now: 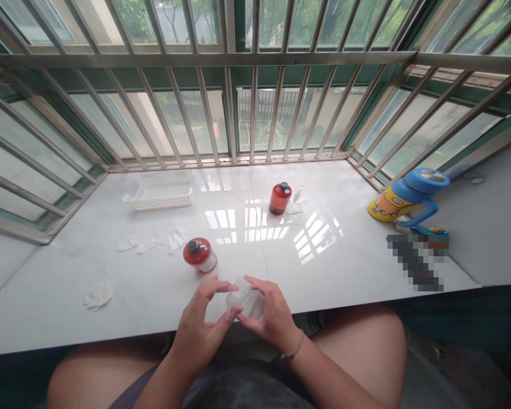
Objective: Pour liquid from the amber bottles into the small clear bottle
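Head view: at six o'clock, over the near edge of the white ledge (344, 250), one clear bottle (250, 304) is gripped around its body by the right hand (272, 315), while the left hand (202, 326) is closed with its fingertips on the cap end. The cap is judged to be the part being worked, and a steady hold on the body with a turning pinch at the cap is called for next. Two red bottles (200, 254) (280, 198) are counted at eleven and one o'clock, one white basket (159, 191) at ten, one blue-and-yellow jug (409, 199) at two, and two patches of crumpled white gloves (149, 242) at nine.
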Action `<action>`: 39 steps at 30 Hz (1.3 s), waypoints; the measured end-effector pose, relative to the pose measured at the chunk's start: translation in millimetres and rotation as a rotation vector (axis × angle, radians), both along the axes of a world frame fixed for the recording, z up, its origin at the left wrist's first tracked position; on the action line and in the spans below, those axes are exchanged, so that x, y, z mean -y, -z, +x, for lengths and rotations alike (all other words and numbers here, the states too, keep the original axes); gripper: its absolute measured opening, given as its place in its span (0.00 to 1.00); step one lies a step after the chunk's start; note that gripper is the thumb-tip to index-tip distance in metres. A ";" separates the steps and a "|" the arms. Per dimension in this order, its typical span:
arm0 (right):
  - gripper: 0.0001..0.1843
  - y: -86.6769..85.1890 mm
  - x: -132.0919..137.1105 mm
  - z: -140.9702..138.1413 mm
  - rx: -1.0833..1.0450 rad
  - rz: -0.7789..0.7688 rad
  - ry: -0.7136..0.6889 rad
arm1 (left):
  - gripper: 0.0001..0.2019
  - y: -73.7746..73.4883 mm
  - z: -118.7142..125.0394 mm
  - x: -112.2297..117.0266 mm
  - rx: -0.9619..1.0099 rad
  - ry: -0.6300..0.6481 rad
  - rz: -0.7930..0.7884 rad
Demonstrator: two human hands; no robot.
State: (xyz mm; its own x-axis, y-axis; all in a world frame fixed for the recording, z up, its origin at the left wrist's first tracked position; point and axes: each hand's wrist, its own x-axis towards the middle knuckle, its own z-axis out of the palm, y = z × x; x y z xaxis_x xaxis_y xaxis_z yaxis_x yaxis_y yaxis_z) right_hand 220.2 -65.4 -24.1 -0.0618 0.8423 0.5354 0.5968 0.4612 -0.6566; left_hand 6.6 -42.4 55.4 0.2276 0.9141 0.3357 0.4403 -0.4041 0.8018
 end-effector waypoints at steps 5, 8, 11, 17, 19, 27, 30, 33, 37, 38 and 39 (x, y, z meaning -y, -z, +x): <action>0.42 2.5 0.5 0.7 0.003 -0.005 -0.004 | 0.19 -3.2 -1.5 2.8 0.038 -0.011 0.015; 0.41 3.2 0.7 1.3 0.002 0.000 -0.009 | 0.19 -16.9 -6.2 3.0 0.110 -0.024 0.066; 0.38 3.3 1.0 1.5 -0.009 0.006 -0.009 | 0.18 -41.1 -16.7 -1.0 0.236 -0.137 0.113; 0.36 3.4 1.2 0.9 0.002 0.021 -0.009 | 0.28 -68.0 -63.9 -33.3 0.224 -0.484 0.379; 0.36 3.1 1.2 0.6 0.007 0.024 -0.004 | 0.26 -58.5 -88.4 -52.4 0.002 -0.558 0.446; 0.39 2.8 0.8 0.2 -0.003 0.031 0.000 | 0.18 0.6 -157.5 -141.5 -0.767 -0.465 0.370; 0.41 4.1 0.7 0.3 0.002 0.019 -0.002 | 0.21 12.7 -152.7 -164.0 -0.758 -0.398 0.251; 0.42 5.1 0.8 0.2 0.004 0.013 0.003 | 0.23 23.0 -143.2 -176.0 -0.732 -0.293 0.170; 0.42 4.6 0.6 0.0 0.000 0.024 0.006 | 0.26 28.6 -135.4 -175.8 -0.691 -0.230 0.126; 0.42 4.2 0.5 0.1 0.001 0.025 0.005 | 0.26 27.0 -133.7 -172.5 -0.674 -0.231 0.122; 0.42 3.9 0.5 0.1 0.003 0.026 0.005 | 0.26 23.9 -131.2 -167.8 -0.660 -0.234 0.124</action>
